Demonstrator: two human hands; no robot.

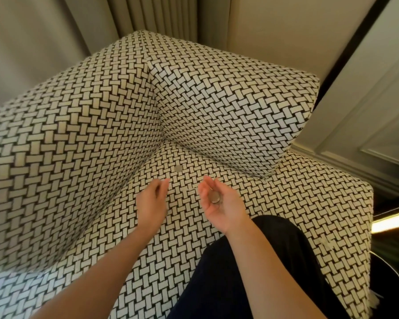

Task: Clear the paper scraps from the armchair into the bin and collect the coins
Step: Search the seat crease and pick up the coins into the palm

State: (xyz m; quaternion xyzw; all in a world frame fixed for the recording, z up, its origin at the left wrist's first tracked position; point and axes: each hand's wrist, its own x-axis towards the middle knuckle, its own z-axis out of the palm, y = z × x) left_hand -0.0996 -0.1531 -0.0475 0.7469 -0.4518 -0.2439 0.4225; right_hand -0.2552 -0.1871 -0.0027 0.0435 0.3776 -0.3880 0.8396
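A: Left hand (151, 201)?
B: Just below-left of the loose coin (177, 168). Fingers loosely curled, narrow gap, nothing held. Fingertips (165, 180) near the loose coin but apart from it.
A: The loose coin itself?
B: Lay flat on the armchair seat (187, 229), untouched.
A: Right hand (217, 204)?
B: Below-right of the loose coin, palm up, fingers relaxed and gently cupped. Gathered coins (214, 197) rested in the palm at the base of the fingers, not pinched.
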